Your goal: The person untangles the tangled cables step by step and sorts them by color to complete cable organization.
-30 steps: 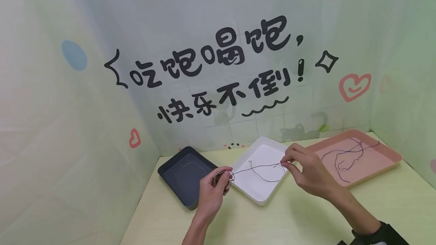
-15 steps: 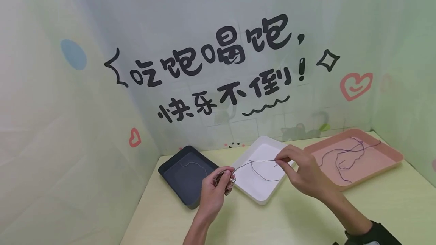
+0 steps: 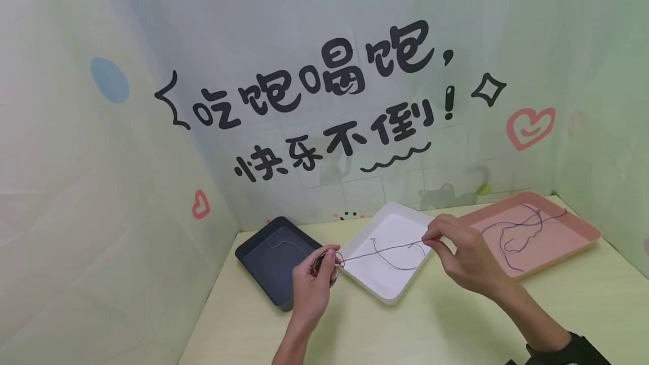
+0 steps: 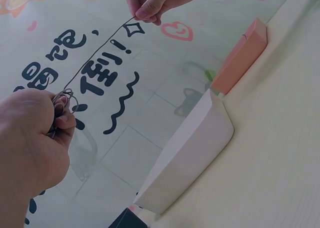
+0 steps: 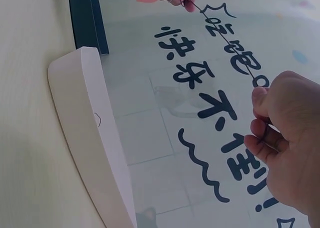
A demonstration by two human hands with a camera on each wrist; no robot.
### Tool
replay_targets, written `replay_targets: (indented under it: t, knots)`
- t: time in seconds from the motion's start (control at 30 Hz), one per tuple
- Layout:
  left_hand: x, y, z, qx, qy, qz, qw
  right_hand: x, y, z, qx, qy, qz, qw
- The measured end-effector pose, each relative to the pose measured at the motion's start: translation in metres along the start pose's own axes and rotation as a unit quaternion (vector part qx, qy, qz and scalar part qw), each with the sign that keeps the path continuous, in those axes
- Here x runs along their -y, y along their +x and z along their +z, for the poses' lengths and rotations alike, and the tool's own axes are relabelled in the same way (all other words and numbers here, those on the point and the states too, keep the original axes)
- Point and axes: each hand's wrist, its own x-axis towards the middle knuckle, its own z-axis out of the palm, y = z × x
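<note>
My left hand (image 3: 311,286) grips a loose bundle of thin string (image 3: 320,263), its coils showing between thumb and fingers. From that bundle a single strand (image 3: 382,250) runs up to my right hand (image 3: 466,252), which pinches it between thumb and index finger. The strand is stretched nearly straight over the white tray (image 3: 387,292). In the left wrist view, small loops of the string bundle (image 4: 62,100) stick out above the curled fingers. Seen from the right wrist, a short dark end hangs below the pinch of the right hand (image 5: 290,133).
A dark blue tray (image 3: 276,280) at left holds one pale string (image 3: 289,244). Inside the white tray lies a short curved string (image 3: 392,266). The pink tray (image 3: 558,252) at right holds purplish strings (image 3: 527,235). A printed curtain (image 3: 329,16) stands behind the table (image 3: 380,337).
My right hand moved slightly left, then back right, pulling the strand straighter. My left hand has shifted a little left with the bundle. The trays stay in place.
</note>
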Motion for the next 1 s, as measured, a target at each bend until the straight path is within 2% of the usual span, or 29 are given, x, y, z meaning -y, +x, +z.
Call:
replay_targets:
  t: [0.27, 0.43, 0.53, 0.63, 0.77, 0.87, 0.93, 1.0]
  knots:
    - [0.001, 0.0, -0.003, -0.004, 0.016, 0.011, 0.9998, -0.004, -0.003, -0.006, -0.023, -0.005, -0.01, 0.9997]
    - [0.004, 0.0, -0.017, -0.029, 0.027, 0.008, 0.9992, -0.013, -0.006, -0.022, -0.057, -0.022, 0.015, 0.998]
    - [0.004, 0.0, -0.029, -0.052, 0.034, -0.002, 0.9981, -0.018, -0.009, -0.034, -0.068, -0.033, 0.048, 0.996]
    - [0.004, 0.0, -0.039, -0.064, 0.037, -0.011, 0.9972, -0.021, -0.013, -0.042, -0.071, -0.036, 0.104, 0.9914]
    - [0.005, -0.001, -0.048, -0.073, 0.031, -0.021, 0.9966, -0.023, -0.017, -0.044, -0.081, -0.017, 0.2, 0.9764]
    - [0.006, -0.002, -0.052, -0.078, 0.027, -0.031, 0.9961, -0.023, -0.019, -0.04, -0.075, -0.006, 0.256, 0.9639]
    - [0.006, -0.002, -0.053, -0.08, 0.026, -0.04, 0.9956, -0.022, -0.019, -0.035, -0.065, -0.006, 0.274, 0.9594]
    - [0.005, -0.003, -0.053, -0.081, 0.024, -0.048, 0.9953, -0.023, -0.018, -0.026, -0.059, -0.017, 0.275, 0.9596]
